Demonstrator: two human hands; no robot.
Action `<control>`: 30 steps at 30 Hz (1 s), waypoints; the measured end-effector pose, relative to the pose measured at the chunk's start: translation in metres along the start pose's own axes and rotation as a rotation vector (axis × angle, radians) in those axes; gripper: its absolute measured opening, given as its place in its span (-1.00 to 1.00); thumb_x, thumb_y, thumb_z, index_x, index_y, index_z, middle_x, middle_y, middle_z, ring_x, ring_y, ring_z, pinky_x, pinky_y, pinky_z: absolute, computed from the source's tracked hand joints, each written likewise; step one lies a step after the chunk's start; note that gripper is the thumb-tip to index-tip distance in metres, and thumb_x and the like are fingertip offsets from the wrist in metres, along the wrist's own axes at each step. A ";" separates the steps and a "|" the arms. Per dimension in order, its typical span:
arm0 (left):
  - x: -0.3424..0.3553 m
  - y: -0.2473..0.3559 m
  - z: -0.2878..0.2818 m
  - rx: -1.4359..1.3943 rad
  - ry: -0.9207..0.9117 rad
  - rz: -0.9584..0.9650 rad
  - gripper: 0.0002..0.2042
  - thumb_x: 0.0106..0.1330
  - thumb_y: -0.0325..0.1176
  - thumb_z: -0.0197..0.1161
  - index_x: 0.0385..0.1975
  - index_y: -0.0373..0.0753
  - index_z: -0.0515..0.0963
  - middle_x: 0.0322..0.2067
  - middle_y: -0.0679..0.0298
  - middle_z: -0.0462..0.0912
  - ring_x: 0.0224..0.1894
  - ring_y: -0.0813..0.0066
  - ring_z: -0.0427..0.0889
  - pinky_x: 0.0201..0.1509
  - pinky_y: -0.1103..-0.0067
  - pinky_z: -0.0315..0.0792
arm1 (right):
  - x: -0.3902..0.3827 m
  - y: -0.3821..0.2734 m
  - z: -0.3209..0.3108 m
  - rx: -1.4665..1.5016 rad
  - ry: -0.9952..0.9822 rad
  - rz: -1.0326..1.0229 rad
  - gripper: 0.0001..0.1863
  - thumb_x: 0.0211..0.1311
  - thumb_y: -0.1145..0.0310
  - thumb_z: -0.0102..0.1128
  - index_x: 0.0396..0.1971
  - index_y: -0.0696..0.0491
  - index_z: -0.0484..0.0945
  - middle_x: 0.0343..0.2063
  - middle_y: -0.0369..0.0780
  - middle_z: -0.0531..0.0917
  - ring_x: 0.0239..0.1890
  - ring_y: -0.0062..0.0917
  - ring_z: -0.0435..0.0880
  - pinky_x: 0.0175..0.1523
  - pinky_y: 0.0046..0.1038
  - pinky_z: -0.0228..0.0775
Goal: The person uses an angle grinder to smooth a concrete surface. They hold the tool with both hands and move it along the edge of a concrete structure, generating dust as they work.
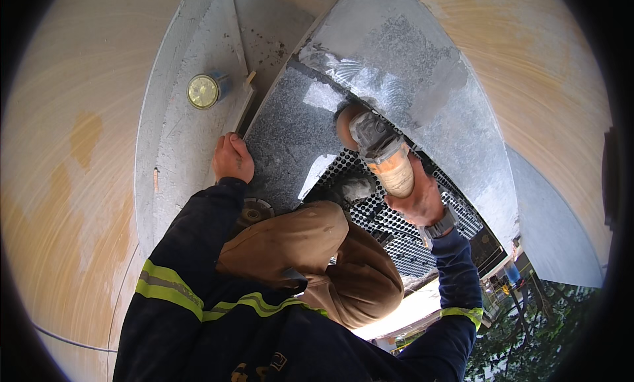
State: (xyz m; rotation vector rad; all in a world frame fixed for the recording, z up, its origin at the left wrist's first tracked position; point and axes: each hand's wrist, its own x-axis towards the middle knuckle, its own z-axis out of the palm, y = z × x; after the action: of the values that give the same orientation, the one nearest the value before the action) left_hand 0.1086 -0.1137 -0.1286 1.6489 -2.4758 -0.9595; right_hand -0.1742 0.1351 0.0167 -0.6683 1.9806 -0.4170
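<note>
The right hand [417, 196] wraps around an angle grinder [384, 149], its fingers curled together about the pale, wrapped rear of the body. The tool has a scuffed grey metal head and a dusty orange casing; it lies at the middle of the scene, slanting far and left from the hand. Its round, brownish disc [347, 126] stands on edge at the dark seam between two grey panels, one speckled and dull [281, 128], the other, to the right, partly rubbed to bright, swirling streaks [396, 71].

The left hand [232, 159] rests at the edge of a smooth grey ledge [181, 151], its fingers folded in and pressed together; whether they pinch that edge I cannot tell. Farther off on the ledge sits a cylindrical tin [203, 91] with a yellowish metal top, and to its right a thin wooden stick [250, 79]. Just beyond the brown-trousered knee [297, 233] is a flat, round disc with a central hole [253, 212]. Under the right forearm spreads a black studded grid [389, 227]. Tan, brush-streaked curved walls [72, 151] rise on both sides.
</note>
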 end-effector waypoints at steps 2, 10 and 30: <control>0.000 0.000 0.000 0.003 0.000 0.001 -0.69 0.49 -0.26 -0.15 -0.31 -0.29 0.53 -0.30 -0.01 0.59 -0.24 -0.16 0.57 -0.15 0.10 0.44 | 0.000 -0.004 0.000 -0.030 -0.008 -0.043 -0.04 -0.11 0.28 0.48 0.35 0.11 0.18 -0.18 0.07 0.71 -0.17 -0.11 0.77 -0.04 -0.23 0.68; 0.000 0.000 0.000 0.011 0.009 0.015 -0.70 0.47 -0.28 -0.13 -0.33 -0.29 0.53 -0.32 -0.01 0.59 -0.24 -0.15 0.56 -0.15 0.10 0.44 | 0.002 -0.003 0.004 0.008 0.034 0.013 -0.07 -0.12 0.29 0.48 0.32 0.12 0.23 -0.22 0.06 0.72 -0.23 -0.13 0.78 -0.10 -0.24 0.69; 0.007 -0.010 0.000 -0.075 -0.141 0.043 -0.66 0.50 -0.24 -0.19 -0.26 -0.34 0.51 -0.29 -0.14 0.53 -0.25 -0.25 0.53 -0.14 0.07 0.42 | -0.001 -0.012 0.012 -0.020 0.073 -0.083 -0.09 -0.13 0.34 0.48 0.30 0.12 0.23 -0.24 0.03 0.72 -0.22 -0.12 0.78 -0.11 -0.23 0.67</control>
State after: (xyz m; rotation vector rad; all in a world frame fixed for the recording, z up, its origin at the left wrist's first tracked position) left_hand 0.1136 -0.1225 -0.1353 1.5511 -2.5148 -1.1867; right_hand -0.1603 0.1260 0.0184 -0.7594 2.0325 -0.4786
